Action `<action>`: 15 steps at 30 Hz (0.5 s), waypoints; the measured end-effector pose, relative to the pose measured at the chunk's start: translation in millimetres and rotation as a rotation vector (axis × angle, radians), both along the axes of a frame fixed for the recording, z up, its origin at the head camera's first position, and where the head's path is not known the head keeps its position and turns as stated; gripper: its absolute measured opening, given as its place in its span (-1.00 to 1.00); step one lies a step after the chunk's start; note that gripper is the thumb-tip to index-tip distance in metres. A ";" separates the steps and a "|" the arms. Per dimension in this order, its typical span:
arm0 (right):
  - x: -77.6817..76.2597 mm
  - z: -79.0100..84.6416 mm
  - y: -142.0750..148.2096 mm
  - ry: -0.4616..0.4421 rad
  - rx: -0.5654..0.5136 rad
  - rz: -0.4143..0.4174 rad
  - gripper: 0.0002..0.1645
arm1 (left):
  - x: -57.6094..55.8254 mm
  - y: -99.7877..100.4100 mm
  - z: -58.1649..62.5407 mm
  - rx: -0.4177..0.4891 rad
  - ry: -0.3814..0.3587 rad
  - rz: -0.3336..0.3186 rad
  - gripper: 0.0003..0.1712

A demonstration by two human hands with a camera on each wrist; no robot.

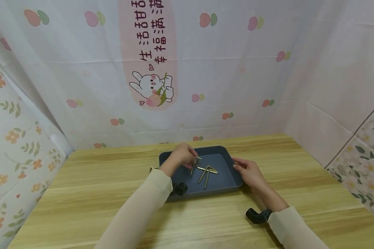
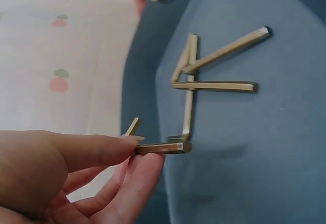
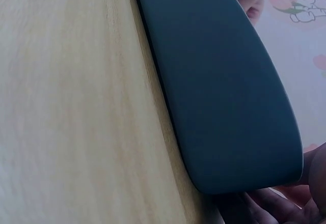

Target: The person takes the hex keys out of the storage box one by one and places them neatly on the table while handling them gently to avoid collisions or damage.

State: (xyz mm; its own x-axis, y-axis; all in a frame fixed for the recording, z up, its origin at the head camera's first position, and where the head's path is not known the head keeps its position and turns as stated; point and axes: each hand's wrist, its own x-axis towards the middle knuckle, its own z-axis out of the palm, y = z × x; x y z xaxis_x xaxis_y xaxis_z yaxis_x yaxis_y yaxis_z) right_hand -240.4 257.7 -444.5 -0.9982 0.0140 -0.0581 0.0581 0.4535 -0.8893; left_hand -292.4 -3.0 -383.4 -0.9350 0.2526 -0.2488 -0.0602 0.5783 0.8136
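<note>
My left hand [image 1: 183, 155] is over the left part of a dark blue-grey tray [image 1: 223, 176]. Between thumb and fingers it pinches a brass-coloured L-shaped Allen key [image 2: 165, 147], whose short end sticks out behind the thumb. Several more Allen keys [image 1: 207, 169] lie crossed on the tray floor to the right of that hand. At the tray's right side, my right hand [image 1: 249, 173] grips the rim, thumb at the top edge. In the right wrist view its fingers [image 3: 275, 206] show by the tray's end, partly hidden by the wall.
Just left of the tray, partly hidden by the left forearm, more brass-coloured metal [image 1: 153, 168] lies on the wooden table [image 1: 112, 193]. A printed white cloth [image 1: 230, 69] hangs behind the table's back edge. Black wrist-worn devices [image 1: 258, 216] sit at both cuffs.
</note>
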 end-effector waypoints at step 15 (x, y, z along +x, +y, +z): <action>-1.5 0.0 1.6 0.011 0.002 0.019 -0.49 | 27.4 -51.4 8.7 0.169 0.166 0.074 -0.77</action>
State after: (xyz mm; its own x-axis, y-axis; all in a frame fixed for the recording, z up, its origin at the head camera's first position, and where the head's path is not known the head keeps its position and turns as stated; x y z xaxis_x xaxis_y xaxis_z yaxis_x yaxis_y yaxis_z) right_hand -241.9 259.3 -444.5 -0.9989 -0.0048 -0.0472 0.0398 0.4566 -0.8888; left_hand -265.0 -54.4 -374.6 -0.9771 0.2069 -0.0503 0.0451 0.4319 0.9008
